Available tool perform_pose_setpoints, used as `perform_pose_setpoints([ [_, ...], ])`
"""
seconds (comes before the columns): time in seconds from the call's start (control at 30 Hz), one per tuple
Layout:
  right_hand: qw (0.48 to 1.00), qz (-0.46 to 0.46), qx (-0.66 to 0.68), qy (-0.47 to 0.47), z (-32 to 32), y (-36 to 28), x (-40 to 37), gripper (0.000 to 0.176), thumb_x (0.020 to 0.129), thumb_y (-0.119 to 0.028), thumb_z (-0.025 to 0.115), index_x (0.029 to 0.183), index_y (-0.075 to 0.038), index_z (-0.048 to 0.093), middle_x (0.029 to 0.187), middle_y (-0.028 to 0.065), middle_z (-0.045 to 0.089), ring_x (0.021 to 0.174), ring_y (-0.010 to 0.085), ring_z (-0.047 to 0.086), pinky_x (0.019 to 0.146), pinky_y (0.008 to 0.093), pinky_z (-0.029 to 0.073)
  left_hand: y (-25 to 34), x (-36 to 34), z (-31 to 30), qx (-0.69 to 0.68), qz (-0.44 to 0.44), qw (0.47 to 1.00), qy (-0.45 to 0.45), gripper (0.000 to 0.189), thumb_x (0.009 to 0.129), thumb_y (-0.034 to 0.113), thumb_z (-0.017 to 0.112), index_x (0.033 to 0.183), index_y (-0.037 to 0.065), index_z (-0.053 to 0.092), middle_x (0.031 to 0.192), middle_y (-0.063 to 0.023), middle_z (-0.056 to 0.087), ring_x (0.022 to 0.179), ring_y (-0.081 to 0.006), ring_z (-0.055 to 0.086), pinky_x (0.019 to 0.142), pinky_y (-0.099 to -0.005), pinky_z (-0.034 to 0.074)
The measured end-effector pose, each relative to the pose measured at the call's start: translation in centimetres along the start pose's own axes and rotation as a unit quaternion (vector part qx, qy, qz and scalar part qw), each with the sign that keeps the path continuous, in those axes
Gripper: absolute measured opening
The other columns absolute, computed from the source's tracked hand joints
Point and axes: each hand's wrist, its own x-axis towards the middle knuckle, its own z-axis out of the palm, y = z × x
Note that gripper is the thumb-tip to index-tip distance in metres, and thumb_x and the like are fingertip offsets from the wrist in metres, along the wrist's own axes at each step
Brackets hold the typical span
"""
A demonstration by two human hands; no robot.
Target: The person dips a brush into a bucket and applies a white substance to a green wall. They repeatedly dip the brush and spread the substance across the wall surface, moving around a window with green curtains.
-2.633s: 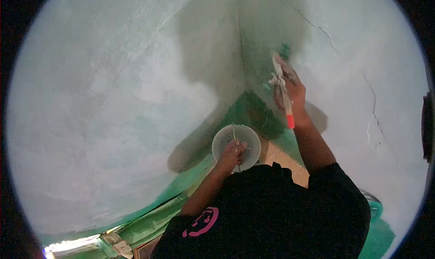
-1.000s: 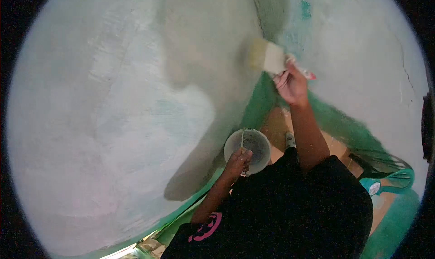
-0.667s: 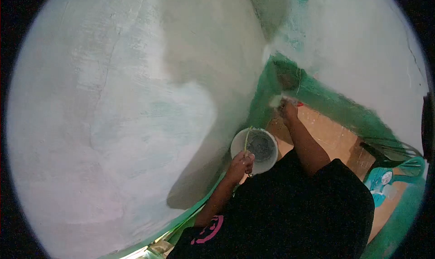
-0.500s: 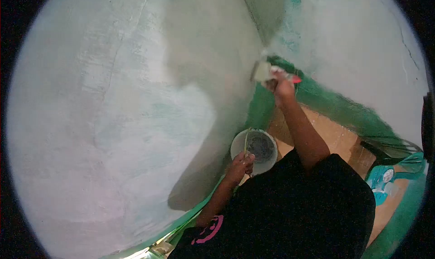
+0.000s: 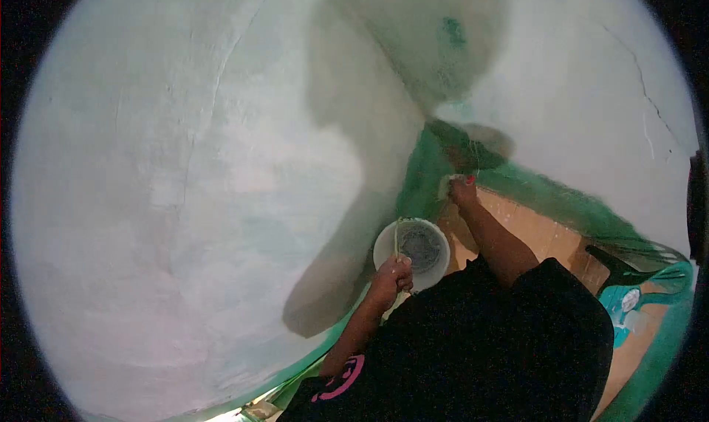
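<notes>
My left hand (image 5: 391, 278) is closed around the thin handle (image 5: 396, 237) of a white bucket (image 5: 382, 243), holding it in front of my body. Dark grey shows inside the bucket. Above it and to the right, my right hand (image 5: 464, 191) grips a paintbrush (image 5: 444, 186) with a red handle end and pale bristles. The brush is in front of the green band (image 5: 422, 172) low in the corner, away from the bucket's rim. Part of the brush is hidden by my fingers.
A whitish wall (image 5: 221, 200) with patchy paint fills the left side. Another white wall (image 5: 583, 104), cracked, stands at the right. Tan floor tiles (image 5: 535, 226) lie below, with a dark chair-like object (image 5: 613, 267) and a turquoise item (image 5: 611, 298) at the right.
My right hand has lowered the paintbrush from the corner of the walls toward the bucket. My left hand keeps its hold on the handle. The view has shifted slightly.
</notes>
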Motion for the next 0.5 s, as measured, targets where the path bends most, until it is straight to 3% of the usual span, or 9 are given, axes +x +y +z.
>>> perform_pose_setpoints([
  [0.03, 0.953, 0.131, 0.274, -0.008, -0.5, 0.1, -0.2, 0.022, 0.085, -0.015, 0.047, 0.105, -0.006, 0.049, 0.094, 0.0082, 0.055, 0.086, 0.0226, 0.054, 0.076, 0.0363, 0.047, 0.1, -0.3, 0.2, -0.008, 0.000, 1.000, -0.016, 0.018, 0.083, 0.022, 0.049, 0.076, 0.012, 0.036, 0.060, 0.0039, 0.031, 0.049, -0.0074, 0.028, 0.048, -0.0243, 0.027],
  [0.07, 0.816, 0.247, 0.522, -0.017, -1.3, -4.2, -1.6, 0.023, 0.085, -0.014, 0.047, 0.105, -0.005, 0.049, 0.093, 0.0083, 0.055, 0.088, 0.0235, 0.054, 0.076, 0.0362, 0.047, 0.5, -0.7, 0.9, -0.007, 0.003, 1.000, -0.018, 0.018, 0.083, 0.022, 0.049, 0.076, 0.012, 0.036, 0.060, 0.0039, 0.031, 0.049, -0.0074, 0.028, 0.048, -0.0243, 0.027],
  [0.13, 0.886, 0.103, 0.451, 0.039, -0.1, -10.4, -1.7, 0.022, 0.084, -0.014, 0.049, 0.103, -0.004, 0.050, 0.093, 0.0089, 0.055, 0.086, 0.0241, 0.055, 0.076, 0.0362, 0.047, 0.7, -1.4, 1.5, -0.013, 0.002, 0.999, 0.045, 0.019, 0.083, 0.022, 0.049, 0.074, 0.013, 0.034, 0.060, 0.0040, 0.030, 0.049, -0.0073, 0.028, 0.048, -0.0243, 0.027],
  [0.2, 0.973, -0.178, 0.146, 0.012, 0.1, -15.4, -0.4, 0.023, 0.083, -0.015, 0.052, 0.103, -0.005, 0.050, 0.094, 0.0087, 0.055, 0.087, 0.0234, 0.056, 0.077, 0.0358, 0.048, 0.8, -2.0, 1.5, -0.015, 0.021, 0.999, 0.025, 0.020, 0.083, 0.022, 0.049, 0.074, 0.013, 0.034, 0.060, 0.0040, 0.029, 0.049, -0.0075, 0.028, 0.048, -0.0246, 0.026],
  [0.27, 0.916, -0.018, 0.401, -0.026, -3.6, -29.2, -6.5, 0.025, 0.083, -0.017, 0.053, 0.105, -0.005, 0.050, 0.098, 0.0070, 0.056, 0.094, 0.0220, 0.053, 0.081, 0.0365, 0.045, 0.8, -2.5, 1.5, -0.015, 0.040, 0.999, 0.007, 0.020, 0.083, 0.023, 0.048, 0.074, 0.013, 0.034, 0.060, 0.0040, 0.029, 0.049, -0.0077, 0.027, 0.048, -0.0248, 0.026],
  [0.3, 0.916, -0.022, 0.399, -0.028, -5.0, -31.2, -7.7, 0.025, 0.083, -0.017, 0.053, 0.105, -0.005, 0.050, 0.098, 0.0070, 0.056, 0.094, 0.0220, 0.053, 0.081, 0.0365, 0.045, 0.8, -2.6, 1.5, -0.017, 0.045, 0.999, 0.004, 0.020, 0.083, 0.023, 0.048, 0.073, 0.013, 0.034, 0.060, 0.0040, 0.029, 0.050, -0.0079, 0.027, 0.049, -0.0251, 0.026],
  [0.37, 0.822, -0.152, 0.528, -0.148, -6.5, -33.4, -9.3, 0.026, 0.083, -0.019, 0.054, 0.104, -0.003, 0.051, 0.100, 0.0065, 0.056, 0.095, 0.0203, 0.053, 0.082, 0.0348, 0.044, 0.7, -3.0, 1.8, -0.022, 0.055, 0.998, 0.001, 0.020, 0.083, 0.024, 0.048, 0.072, 0.013, 0.035, 0.060, 0.0041, 0.029, 0.050, -0.0082, 0.028, 0.049, -0.0253, 0.025],
  [0.47, 0.913, -0.171, 0.355, -0.108, -6.5, -32.0, -10.2, 0.026, 0.083, -0.020, 0.054, 0.103, -0.003, 0.051, 0.098, 0.0064, 0.057, 0.088, 0.0193, 0.056, 0.081, 0.0321, 0.043, 0.4, -3.4, 2.8, -0.038, 0.080, 0.995, 0.044, 0.022, 0.083, 0.024, 0.048, 0.070, 0.013, 0.035, 0.060, 0.0040, 0.029, 0.051, -0.0086, 0.028, 0.049, -0.0255, 0.025],
  [0.5, 0.912, -0.175, 0.353, -0.114, -6.2, -30.9, -10.2, 0.026, 0.083, -0.020, 0.054, 0.103, -0.003, 0.051, 0.098, 0.0064, 0.057, 0.088, 0.0193, 0.056, 0.081, 0.0321, 0.043, 0.4, -3.5, 2.7, -0.033, 0.080, 0.996, 0.033, 0.022, 0.084, 0.024, 0.048, 0.070, 0.013, 0.035, 0.060, 0.0039, 0.029, 0.051, -0.0088, 0.028, 0.049, -0.0256, 0.026],
])
